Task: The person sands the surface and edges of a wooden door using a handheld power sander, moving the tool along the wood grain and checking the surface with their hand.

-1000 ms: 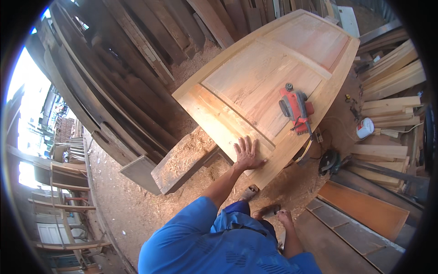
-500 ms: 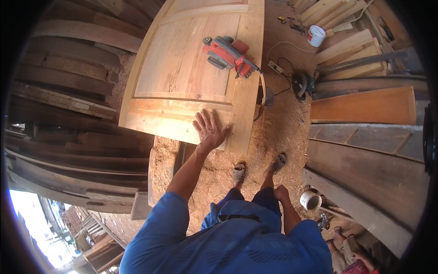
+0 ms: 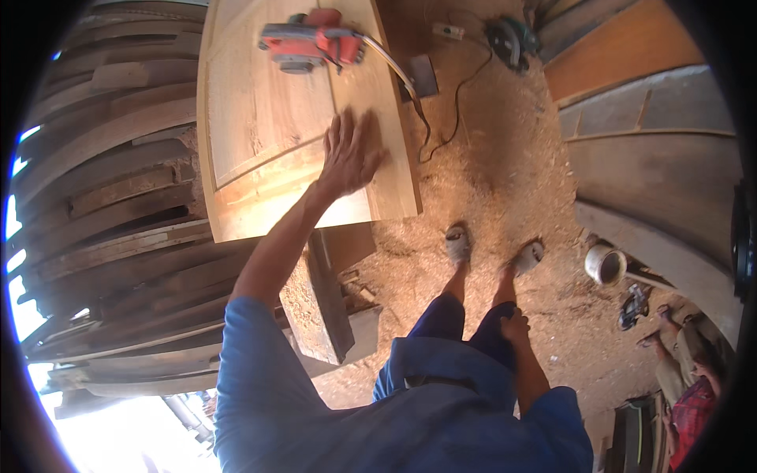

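Pale bare wood, the panelled door (image 3: pixel 277 110) lies face up ahead, seemingly joined up but without finish — how much work remains cannot be told. The left hand (image 3: pixel 347 158) rests on it, fingers slightly spread, gripping nothing, near a red power tool (image 3: pixel 319 43); the right hand (image 3: pixel 516 326) hangs curled by the thigh (image 3: pixel 494 339), any hold unclear — and no lettering is legible.

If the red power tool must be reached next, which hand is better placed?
Probably the left hand: it is at the wooden panel, nearer the red power tool, while the right hand is by the person's leg, away from the panel.
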Demonstrator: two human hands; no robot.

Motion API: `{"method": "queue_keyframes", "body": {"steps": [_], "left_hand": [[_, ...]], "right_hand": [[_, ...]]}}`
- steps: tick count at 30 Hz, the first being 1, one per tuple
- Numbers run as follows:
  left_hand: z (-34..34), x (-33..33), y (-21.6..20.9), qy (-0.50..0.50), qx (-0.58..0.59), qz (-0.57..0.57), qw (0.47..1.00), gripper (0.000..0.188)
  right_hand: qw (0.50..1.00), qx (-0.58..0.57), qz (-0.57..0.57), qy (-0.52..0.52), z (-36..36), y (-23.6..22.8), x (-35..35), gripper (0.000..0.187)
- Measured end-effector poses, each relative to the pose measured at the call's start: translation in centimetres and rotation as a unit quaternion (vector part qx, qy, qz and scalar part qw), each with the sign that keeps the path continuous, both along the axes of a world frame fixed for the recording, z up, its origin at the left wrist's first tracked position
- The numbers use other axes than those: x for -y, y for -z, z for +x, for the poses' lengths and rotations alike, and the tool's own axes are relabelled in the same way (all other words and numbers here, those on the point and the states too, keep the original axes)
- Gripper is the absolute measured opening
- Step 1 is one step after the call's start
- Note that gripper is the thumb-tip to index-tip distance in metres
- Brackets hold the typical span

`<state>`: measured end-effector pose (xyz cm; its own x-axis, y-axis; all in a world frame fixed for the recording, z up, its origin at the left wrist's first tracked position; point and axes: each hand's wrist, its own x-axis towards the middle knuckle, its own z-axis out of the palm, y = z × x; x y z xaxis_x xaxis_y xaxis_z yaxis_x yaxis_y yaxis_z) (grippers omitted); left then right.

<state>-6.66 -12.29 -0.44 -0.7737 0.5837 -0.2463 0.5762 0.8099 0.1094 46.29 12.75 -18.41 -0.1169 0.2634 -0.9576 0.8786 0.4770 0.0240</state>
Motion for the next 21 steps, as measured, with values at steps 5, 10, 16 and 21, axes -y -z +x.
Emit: {"method": "queue_keyframes", "body": {"steps": [5, 10, 16, 21], "left_hand": [[-0.6, -2.4, 1.2, -0.01, -0.076, -0.011, 0.997, 0.079], [-1.6, -1.5, 1.9, 0.106, -0.095, 0.111, 0.984, 0.061], [-1.3, -1.8, 0.4, 0.101, -0.058, 0.091, 0.989, 0.069], [0.3, -2.9, 0.0, 0.181, -0.09, 0.001, 0.979, 0.071]], "right_hand": [[0.999, -0.015, 0.039, 0.019, 1.9, 0.7, -0.8, 0.071], [0.988, -0.121, 0.098, -0.018, 5.0, 3.4, -2.1, 0.064], [0.985, -0.127, 0.118, -0.016, 4.4, 3.0, -3.1, 0.06], [0.985, -0.125, 0.118, -0.029, 4.0, 3.1, -3.4, 0.058]]}}
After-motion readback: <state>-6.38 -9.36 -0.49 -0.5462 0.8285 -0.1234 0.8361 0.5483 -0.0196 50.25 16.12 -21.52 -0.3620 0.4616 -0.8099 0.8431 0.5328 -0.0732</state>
